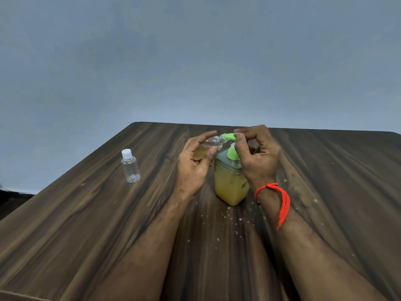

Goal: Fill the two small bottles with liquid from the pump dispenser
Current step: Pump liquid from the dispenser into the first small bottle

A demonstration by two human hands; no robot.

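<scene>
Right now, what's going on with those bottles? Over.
Left hand holds tilted bottle at nozzle, part filled. Right hand on pump. Capped bottle empty, standing apart. Nothing blocking.

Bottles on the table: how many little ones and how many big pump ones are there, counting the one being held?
Small clear bottles: 2, one capped and empty standing on the table, one tilted in the left hand at the spout
Pump dispensers with green tops: 1, the right hand on its pump
Total: 3 bottles
</scene>
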